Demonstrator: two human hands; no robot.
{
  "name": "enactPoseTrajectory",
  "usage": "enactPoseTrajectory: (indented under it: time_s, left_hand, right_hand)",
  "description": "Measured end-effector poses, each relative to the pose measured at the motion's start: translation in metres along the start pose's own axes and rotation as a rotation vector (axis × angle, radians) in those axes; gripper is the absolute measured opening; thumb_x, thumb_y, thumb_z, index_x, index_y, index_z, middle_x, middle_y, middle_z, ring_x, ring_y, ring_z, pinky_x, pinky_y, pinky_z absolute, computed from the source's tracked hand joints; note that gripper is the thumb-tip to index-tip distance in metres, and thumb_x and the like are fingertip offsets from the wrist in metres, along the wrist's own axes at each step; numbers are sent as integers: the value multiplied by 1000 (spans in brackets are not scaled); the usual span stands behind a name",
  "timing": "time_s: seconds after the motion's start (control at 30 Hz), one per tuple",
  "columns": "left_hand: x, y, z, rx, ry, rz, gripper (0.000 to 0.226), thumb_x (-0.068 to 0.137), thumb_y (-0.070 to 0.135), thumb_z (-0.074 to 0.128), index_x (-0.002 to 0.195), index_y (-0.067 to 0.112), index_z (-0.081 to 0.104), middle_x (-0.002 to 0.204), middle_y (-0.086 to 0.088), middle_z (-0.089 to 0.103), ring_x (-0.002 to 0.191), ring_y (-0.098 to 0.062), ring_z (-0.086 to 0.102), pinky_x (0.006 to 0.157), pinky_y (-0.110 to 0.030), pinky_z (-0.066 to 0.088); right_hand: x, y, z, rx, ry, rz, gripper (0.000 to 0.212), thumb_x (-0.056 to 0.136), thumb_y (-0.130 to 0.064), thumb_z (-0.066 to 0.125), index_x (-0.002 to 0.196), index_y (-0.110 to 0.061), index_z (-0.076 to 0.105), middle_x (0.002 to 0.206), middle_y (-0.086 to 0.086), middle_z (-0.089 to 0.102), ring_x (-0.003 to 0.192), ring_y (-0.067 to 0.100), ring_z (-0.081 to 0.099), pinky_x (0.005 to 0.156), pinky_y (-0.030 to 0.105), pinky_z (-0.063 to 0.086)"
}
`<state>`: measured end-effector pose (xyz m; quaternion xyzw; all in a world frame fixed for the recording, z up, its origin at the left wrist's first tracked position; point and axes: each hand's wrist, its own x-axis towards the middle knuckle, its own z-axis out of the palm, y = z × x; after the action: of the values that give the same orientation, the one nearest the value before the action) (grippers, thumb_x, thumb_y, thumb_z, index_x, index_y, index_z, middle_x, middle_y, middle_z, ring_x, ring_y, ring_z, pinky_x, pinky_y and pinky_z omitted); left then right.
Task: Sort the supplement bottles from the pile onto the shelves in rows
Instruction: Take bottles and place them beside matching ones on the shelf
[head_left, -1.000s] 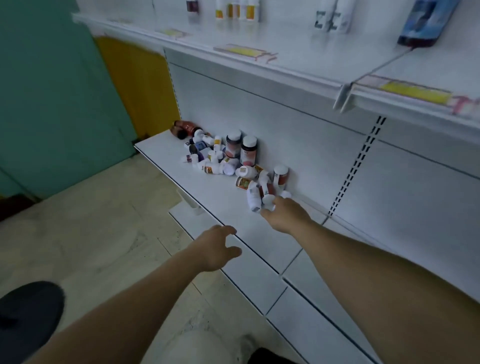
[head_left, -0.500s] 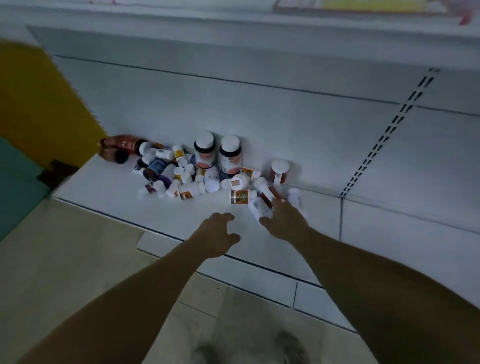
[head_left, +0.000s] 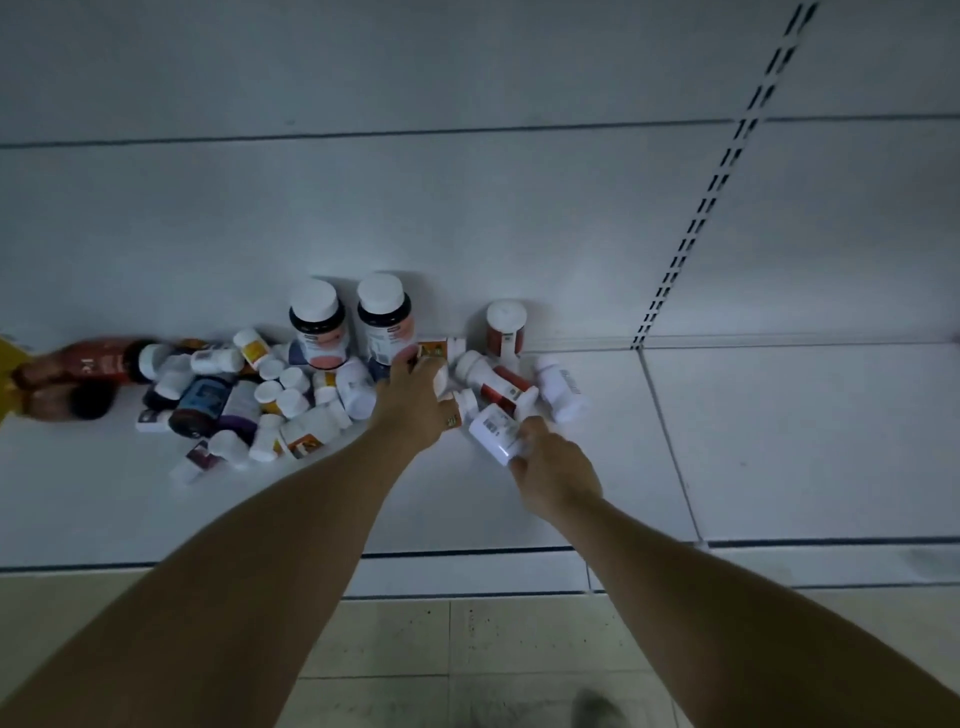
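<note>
The pile (head_left: 270, 395) of supplement bottles lies on the bottom shelf (head_left: 779, 441), mostly left of the left hand (head_left: 410, 402), whose fingertips sit among small bottles; whether they clamp anything cannot be told. The right hand (head_left: 553, 467) curls round a white bottle (head_left: 491, 428). It is likely light, rigid and smooth, so the body is a better hold than the cap.
</note>
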<state>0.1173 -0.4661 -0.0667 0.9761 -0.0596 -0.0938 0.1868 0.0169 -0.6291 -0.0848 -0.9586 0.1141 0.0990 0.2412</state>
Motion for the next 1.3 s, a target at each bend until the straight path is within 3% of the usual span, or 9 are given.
enactPoseTrajectory:
  time_s: [0.2,0.33,0.47,0.63,0.7,1.0,1.1,1.17,1.3]
  left_hand:
    - [-6,9,-9,-280,165,-146,44,89,14,53,132,18,45,131,-14,48,110,-30,52,86,-33,43]
    - [-25,24,-41,-911,306,-411,42,84,12,59,124,11,43,120,-14,53,97,-26,53,86,-37,47]
    - [-71,48,-74,-1593,183,-444,33,90,13,54,122,7,50,113,-13,61,94,-24,63,72,-37,56]
    - [-136,89,-101,-2055,77,-340,26,94,28,49,100,9,65,87,-12,72,78,-26,71,68,-40,58]
    - [-160,105,-108,-2119,64,-330,31,95,32,48,99,7,66,87,-13,71,75,-27,70,63,-38,57]
    - [-226,144,-157,-1845,71,-245,36,82,45,57,101,17,68,86,-12,70,73,-26,68,62,-38,56]
    - [-243,146,-175,-1814,43,-188,26,79,42,61,90,22,73,83,-12,70,71,-25,68,62,-38,57]
    - [-253,140,-184,-1824,22,-156,29,91,38,53,110,21,67,90,-12,68,74,-25,68,63,-38,56]
    - [-273,125,-201,-1749,27,23,32,95,18,43,122,27,57,105,-7,66,83,-25,66,72,-39,55]
  right_hand:
    - [-5,6,-19,373,63,67,36,93,-24,55,127,-20,43,114,6,43,93,23,55,66,21,48]
    - [-11,12,-55,623,111,44,18,89,-13,55,106,-18,57,109,10,55,91,19,59,51,6,38]
    - [-37,10,-103,1016,88,-2,33,83,-4,66,97,-33,60,92,-18,59,81,0,60,61,3,43]
    - [-65,17,-150,1331,-44,83,50,82,-3,66,114,-38,52,112,2,63,98,18,66,79,32,56]
    - [-74,18,-168,1511,-179,108,49,85,2,60,122,-28,52,113,7,64,97,28,68,78,42,57]
    - [-125,-16,-205,1802,-409,78,24,90,-10,49,105,-12,67,88,7,71,83,24,66,81,39,53]
    - [-147,-35,-211,1905,-460,96,35,92,-14,45,122,-5,60,110,16,65,97,30,61,96,49,47]
    - [-162,-49,-216,1915,-499,111,43,89,-20,47,127,-3,57,116,19,60,101,33,55,101,49,42]
    - [-189,-77,-226,1878,-514,-40,47,67,-36,68,105,-10,66,84,14,68,66,25,65,62,36,57]
